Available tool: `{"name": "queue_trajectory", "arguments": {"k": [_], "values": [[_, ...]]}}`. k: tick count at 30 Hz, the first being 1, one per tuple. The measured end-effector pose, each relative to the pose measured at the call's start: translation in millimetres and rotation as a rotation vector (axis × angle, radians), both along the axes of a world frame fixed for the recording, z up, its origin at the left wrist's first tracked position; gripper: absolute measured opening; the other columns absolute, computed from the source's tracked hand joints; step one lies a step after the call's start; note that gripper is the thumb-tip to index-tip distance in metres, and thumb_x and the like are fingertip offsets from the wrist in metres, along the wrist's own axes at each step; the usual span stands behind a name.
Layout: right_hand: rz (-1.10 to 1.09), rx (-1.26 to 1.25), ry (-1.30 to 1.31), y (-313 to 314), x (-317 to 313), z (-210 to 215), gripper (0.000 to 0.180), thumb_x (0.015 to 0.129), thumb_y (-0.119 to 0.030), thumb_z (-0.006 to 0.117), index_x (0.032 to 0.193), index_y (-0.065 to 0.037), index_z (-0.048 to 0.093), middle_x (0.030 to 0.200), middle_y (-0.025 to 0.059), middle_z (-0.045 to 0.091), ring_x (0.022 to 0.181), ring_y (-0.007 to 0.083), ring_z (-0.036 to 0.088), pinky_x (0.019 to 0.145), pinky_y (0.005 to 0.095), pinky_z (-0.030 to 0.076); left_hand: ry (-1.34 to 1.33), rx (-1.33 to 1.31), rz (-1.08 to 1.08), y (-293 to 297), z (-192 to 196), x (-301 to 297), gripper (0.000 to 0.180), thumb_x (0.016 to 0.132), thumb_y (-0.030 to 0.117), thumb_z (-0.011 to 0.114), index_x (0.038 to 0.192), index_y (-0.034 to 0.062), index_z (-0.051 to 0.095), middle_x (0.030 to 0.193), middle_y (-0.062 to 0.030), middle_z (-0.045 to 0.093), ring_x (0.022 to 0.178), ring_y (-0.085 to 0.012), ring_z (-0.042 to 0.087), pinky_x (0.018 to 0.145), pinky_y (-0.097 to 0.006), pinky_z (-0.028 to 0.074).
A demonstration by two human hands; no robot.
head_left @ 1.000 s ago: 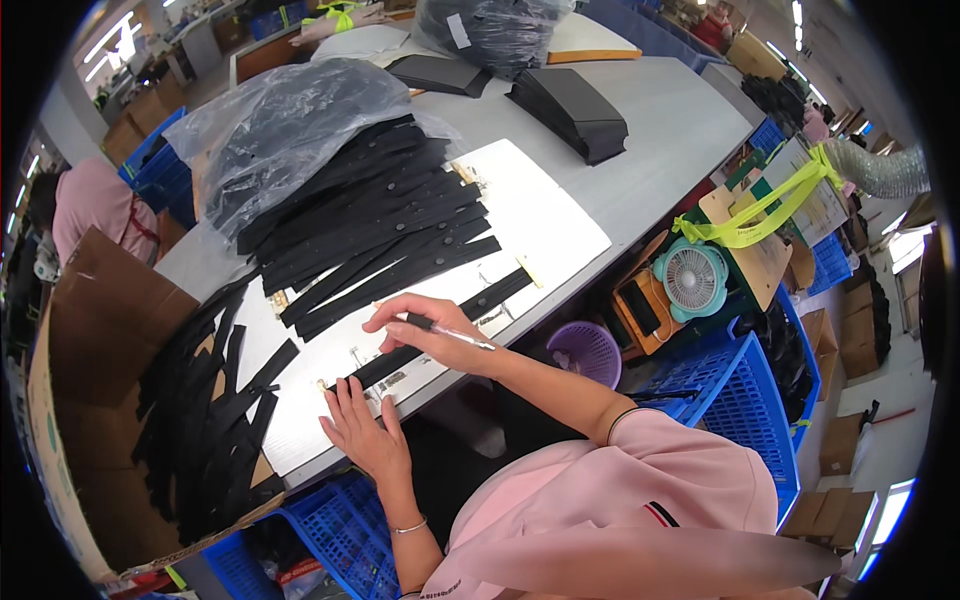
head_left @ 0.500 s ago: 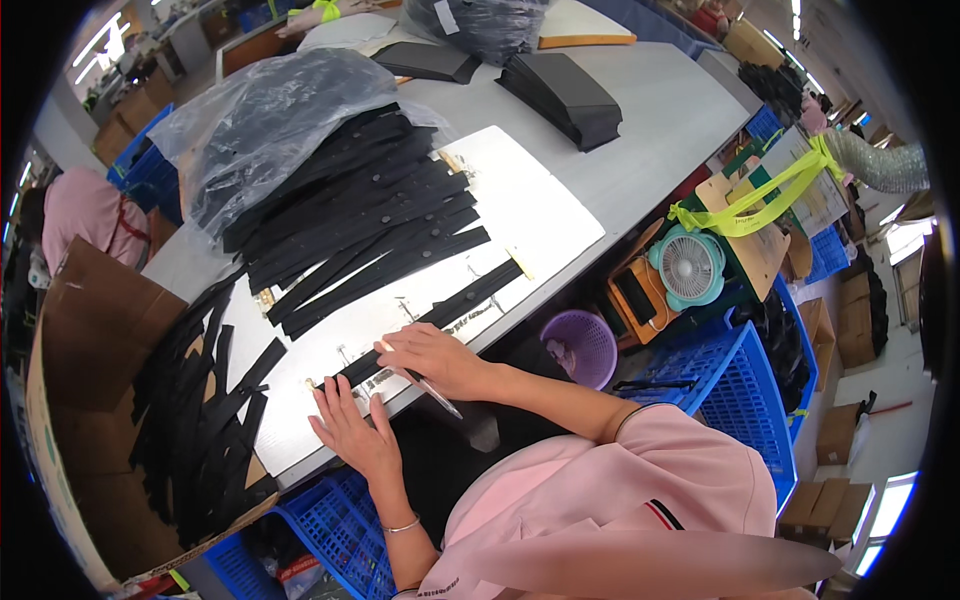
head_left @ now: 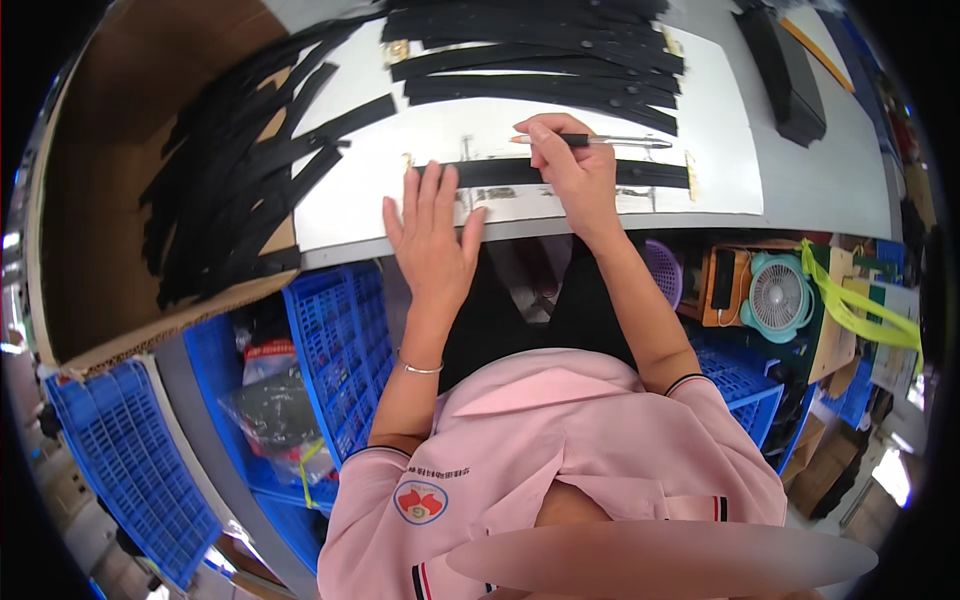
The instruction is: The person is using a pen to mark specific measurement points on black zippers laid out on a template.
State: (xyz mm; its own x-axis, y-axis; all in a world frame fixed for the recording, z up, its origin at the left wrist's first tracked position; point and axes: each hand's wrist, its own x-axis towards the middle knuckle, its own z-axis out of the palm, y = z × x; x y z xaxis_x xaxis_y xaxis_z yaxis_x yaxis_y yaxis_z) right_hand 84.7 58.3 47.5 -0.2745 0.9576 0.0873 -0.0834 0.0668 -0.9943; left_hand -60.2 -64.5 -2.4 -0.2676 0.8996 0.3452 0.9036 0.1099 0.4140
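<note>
A long black fabric strip (head_left: 500,174) lies flat across the white board (head_left: 350,212) in front of me. My left hand (head_left: 435,235) rests near the strip's left end, fingers stretched out flat and thumb apart. Around a pen (head_left: 625,142) with a black grip and clear barrel, the fingers of my right hand (head_left: 582,185) are closed. The pen is held nearly level just beyond the strip's middle, its tip pointing left. Dark marks show on the board beside the strip.
Several black strips (head_left: 540,62) with round dark spots lie farther back on the board. On the left a cardboard box (head_left: 110,200) holds more strips. Blue baskets (head_left: 345,350) stand below the table edge, and a small teal fan (head_left: 780,297) sits at right.
The view has turned and come nearer above the strip. My right hand has shifted away from my left, and the pen now lies more level. My left hand stays at the strip's left end.
</note>
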Motion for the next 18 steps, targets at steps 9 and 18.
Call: {"name": "queue_trajectory", "arguments": {"k": [9,18], "values": [[0.125,0.042,-0.272,-2.2,-29.0,-28.8,0.024,0.098,-0.017,0.068,0.09,0.005,0.073,0.087,0.0006,0.074,0.058,0.0053,0.056,0.056,0.0238,0.044,-0.003,0.069,0.019,-3.0,-4.8,-0.3,0.057,0.092,0.033,0.074,0.141,0.0086,0.06,0.148,-0.0098,0.056,0.145,-0.0319,0.044,0.122,-0.054,0.019],[0.136,0.245,-0.339,-3.0,-32.5,-38.0,0.026,0.098,-0.018,0.066,0.088,0.005,0.071,0.09,0.0033,0.075,0.059,0.0159,0.067,0.057,0.029,0.048,0.023,0.09,0.04,-2.0,-9.0,-1.1,0.055,0.092,0.035,0.073,0.14,0.0094,0.061,0.147,-0.0092,0.057,0.145,-0.0313,0.044,0.122,-0.054,0.02]]}}
